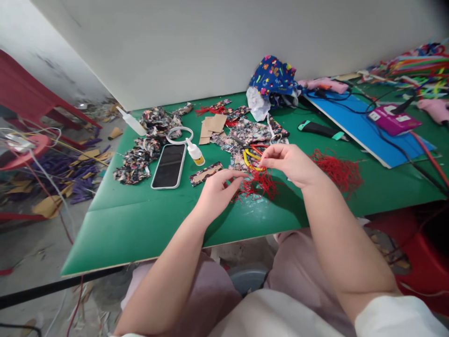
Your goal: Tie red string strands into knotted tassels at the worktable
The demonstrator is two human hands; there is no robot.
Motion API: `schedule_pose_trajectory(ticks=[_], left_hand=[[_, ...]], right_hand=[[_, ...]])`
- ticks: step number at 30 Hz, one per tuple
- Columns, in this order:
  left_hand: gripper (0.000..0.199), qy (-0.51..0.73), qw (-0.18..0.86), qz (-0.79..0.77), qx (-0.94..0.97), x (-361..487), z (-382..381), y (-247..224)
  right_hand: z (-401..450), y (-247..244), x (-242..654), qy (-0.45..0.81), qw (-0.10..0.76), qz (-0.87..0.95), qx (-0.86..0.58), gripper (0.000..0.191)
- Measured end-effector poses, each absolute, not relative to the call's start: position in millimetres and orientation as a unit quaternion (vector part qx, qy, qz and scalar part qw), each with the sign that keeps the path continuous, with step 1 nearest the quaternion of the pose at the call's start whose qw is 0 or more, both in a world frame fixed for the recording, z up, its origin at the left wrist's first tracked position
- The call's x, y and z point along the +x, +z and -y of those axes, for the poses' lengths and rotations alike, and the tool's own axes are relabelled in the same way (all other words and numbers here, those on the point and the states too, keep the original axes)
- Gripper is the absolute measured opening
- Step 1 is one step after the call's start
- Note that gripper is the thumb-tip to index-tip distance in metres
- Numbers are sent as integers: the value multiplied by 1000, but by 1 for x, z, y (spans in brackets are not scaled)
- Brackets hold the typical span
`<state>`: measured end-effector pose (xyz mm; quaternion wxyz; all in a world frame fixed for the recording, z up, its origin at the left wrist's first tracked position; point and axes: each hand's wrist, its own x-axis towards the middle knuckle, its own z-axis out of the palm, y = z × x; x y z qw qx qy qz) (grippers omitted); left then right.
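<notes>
A loose tangle of red strings [261, 185] lies between my hands on the green table. My left hand [221, 191] is closed, thumb and forefinger together at the left edge of the strings. My right hand [289, 164] makes a pinch just above them; whatever is between its fingertips is too fine to make out. Right behind that pinch are pliers [247, 159] with yellow and red handles, lying on floral fabric [256, 131]. A small floral-edged cardboard strip [206, 173] is beside my left hand. More red strings [338, 172] are heaped beyond my right forearm.
To the left are a phone [169, 166], a small glue bottle [195, 153], a white ring [179, 135] and bunched floral fabric [135, 159]. Cardboard pieces [212, 127] sit farther back. A utility knife [322, 130], blue board [368, 135], glue guns and cables occupy the right.
</notes>
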<state>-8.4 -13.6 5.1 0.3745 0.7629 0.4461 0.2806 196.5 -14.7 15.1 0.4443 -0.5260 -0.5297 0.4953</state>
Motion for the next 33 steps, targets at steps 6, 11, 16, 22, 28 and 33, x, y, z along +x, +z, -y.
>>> schedule_pose_trajectory(ticks=[6, 11, 16, 22, 28, 33], left_hand=[[23, 279, 487, -424, 710, -4, 20, 7], [29, 281, 543, -407, 679, -2, 22, 7], [33, 319, 596, -439, 592, 1, 23, 6], [28, 370, 672, -422, 483, 2, 22, 3], [25, 404, 719, -413, 387, 0, 19, 6], [19, 434, 724, -402, 353, -1, 17, 4]], right_hand=[[17, 15, 189, 585, 465, 480, -458, 23], [18, 15, 181, 584, 444, 508, -451, 23], [21, 18, 176, 545, 448, 536, -463, 22], [23, 18, 170, 525, 438, 572, -454, 18], [26, 16, 162, 464, 400, 631, -476, 16], [27, 14, 157, 442, 383, 659, -472, 14]])
